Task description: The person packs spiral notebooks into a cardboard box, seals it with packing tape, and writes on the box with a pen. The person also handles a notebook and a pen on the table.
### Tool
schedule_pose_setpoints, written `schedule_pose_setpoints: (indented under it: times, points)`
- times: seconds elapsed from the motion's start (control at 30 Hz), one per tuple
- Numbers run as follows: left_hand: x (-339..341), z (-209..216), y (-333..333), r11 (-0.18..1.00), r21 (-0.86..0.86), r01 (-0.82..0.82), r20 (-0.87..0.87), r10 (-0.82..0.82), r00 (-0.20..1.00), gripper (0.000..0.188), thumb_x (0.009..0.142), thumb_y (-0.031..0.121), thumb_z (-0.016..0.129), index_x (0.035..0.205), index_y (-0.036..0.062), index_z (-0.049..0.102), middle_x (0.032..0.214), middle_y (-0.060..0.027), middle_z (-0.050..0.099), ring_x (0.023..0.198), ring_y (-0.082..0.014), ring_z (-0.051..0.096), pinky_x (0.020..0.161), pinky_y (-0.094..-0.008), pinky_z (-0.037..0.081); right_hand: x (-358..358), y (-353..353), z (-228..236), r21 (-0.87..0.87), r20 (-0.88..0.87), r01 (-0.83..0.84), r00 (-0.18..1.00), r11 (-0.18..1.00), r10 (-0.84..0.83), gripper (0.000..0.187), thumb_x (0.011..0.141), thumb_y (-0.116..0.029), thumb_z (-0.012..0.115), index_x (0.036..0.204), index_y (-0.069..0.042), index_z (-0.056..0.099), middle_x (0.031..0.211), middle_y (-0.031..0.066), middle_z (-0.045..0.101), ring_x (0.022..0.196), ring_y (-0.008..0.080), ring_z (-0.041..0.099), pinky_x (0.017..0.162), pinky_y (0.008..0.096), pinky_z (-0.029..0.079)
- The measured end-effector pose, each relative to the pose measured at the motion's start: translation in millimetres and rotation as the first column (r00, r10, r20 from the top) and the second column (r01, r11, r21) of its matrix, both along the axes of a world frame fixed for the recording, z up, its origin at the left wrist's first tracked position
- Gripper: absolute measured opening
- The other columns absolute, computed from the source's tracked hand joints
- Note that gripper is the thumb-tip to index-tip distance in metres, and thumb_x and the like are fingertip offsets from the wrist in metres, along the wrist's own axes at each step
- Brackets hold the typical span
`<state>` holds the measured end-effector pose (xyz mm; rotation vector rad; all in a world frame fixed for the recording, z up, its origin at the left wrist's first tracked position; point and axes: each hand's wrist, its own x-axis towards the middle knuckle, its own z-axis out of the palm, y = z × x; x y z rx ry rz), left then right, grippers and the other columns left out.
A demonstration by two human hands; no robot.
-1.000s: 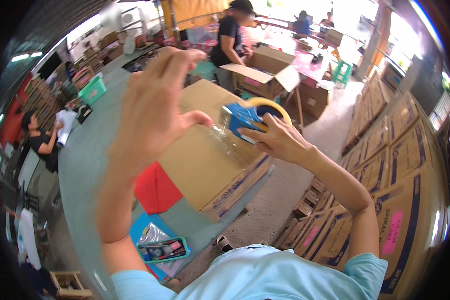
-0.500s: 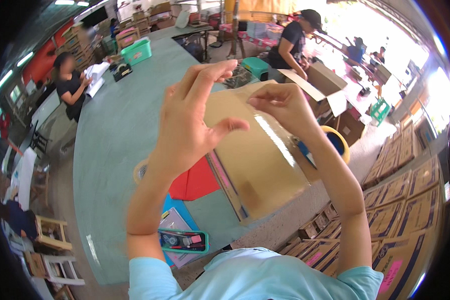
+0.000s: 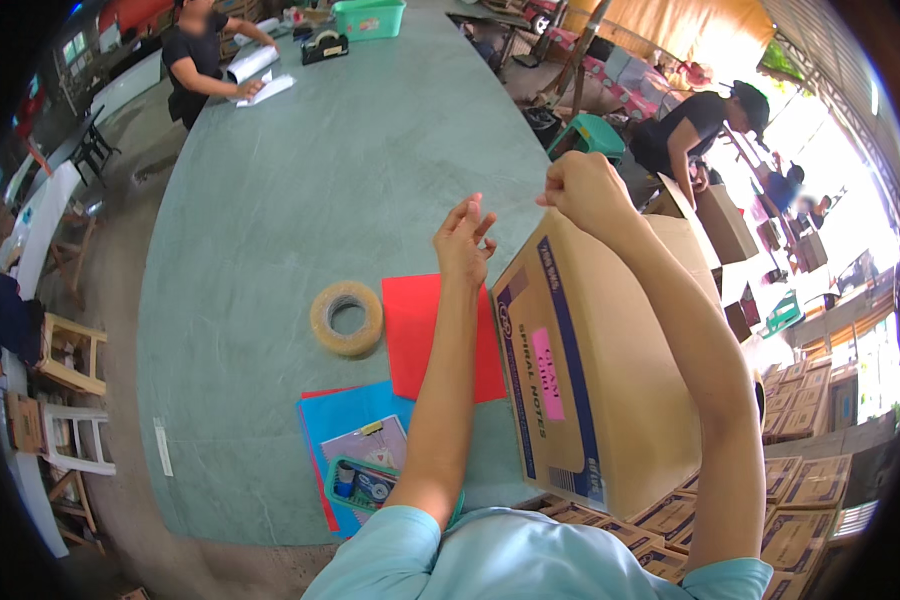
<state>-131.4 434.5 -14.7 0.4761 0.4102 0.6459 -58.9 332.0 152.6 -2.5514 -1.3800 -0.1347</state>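
Observation:
A closed cardboard box (image 3: 635, 350) with a pink label on its side stands at the right edge of the green table (image 3: 270, 210). My right hand (image 3: 590, 192) is pinched at the box's far top corner; whatever its fingertips hold is too small or hidden to make out. Just left of that corner, my left hand (image 3: 464, 240) is raised with its fingers apart and holds nothing. Beneath my left forearm lies a red sheet (image 3: 410, 345), partly covered by the arm. A wide roll of clear tape (image 3: 317, 318) rests flat to its left.
Blue sheets (image 3: 335, 405) lie near me, under a teal tray (image 3: 370, 463) of stationery. A tape dispenser (image 3: 324, 47) and a green bin (image 3: 390, 18) stand at the far end. One person (image 3: 195, 60) handles paper; another (image 3: 695, 130) works at a box. Stacked cartons (image 3: 815, 485) stand right.
The view has swung, so the box now appears farther right with its labelled side showing. My left hand has moved from over the box to left of its far corner. My right hand remains pinched.

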Motion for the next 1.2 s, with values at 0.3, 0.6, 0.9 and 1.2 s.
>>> schedule_pose_setpoints:
  times: [0.3,0.6,0.9,1.2]
  points:
    - [69,-53,21,0.918,0.215,0.332,-0.002,-0.339,0.941,0.025,0.094,0.036,0.052,0.096,0.0141,0.063,0.075,0.0082,0.052,0.069,-0.0051,0.050,0.058,-0.0256,0.030,-37,-13,-65,0.044,0.201,-0.078,0.977,0.996,0.068,0.015,0.075,-0.011,0.062,0.089,-0.006,0.067,0.072,0.0108,0.058,0.076,0.0299,0.060,0.062,0.0421,0.048]
    - [115,-38,13,0.879,0.392,0.270,0.084,-0.327,0.941,0.028,0.096,0.034,0.048,0.084,0.0123,0.061,0.071,0.0082,0.048,0.063,-0.0040,0.042,0.057,-0.0209,0.026,-34,-13,-78,-0.182,0.397,-0.057,0.909,0.982,0.127,0.015,0.069,-0.009,0.064,0.084,-0.009,0.063,0.073,0.0069,0.060,0.076,0.0244,0.058,0.068,0.0381,0.047]
    - [150,-31,-1,0.743,0.529,0.411,0.018,-0.494,0.869,0.034,0.098,0.027,0.045,0.075,0.0060,0.058,0.069,0.0028,0.049,0.060,-0.0067,0.040,0.057,-0.0229,0.034,-29,-11,-85,-0.063,0.319,0.030,0.948,0.998,-0.009,0.023,0.068,-0.009,0.063,0.091,-0.013,0.067,0.069,0.0057,0.059,0.074,0.0246,0.059,0.068,0.0392,0.046]
    - [164,-20,-8,0.338,0.639,0.691,-0.279,-0.736,0.617,0.031,0.096,0.026,0.046,0.088,0.0007,0.062,0.085,-0.0043,0.060,0.086,-0.0120,0.056,0.073,-0.0275,0.046,-25,-12,-80,-0.043,0.271,0.011,0.962,0.999,0.002,0.028,0.074,-0.010,0.060,0.100,-0.014,0.067,0.073,0.0078,0.063,0.074,0.0266,0.061,0.071,0.0410,0.047]
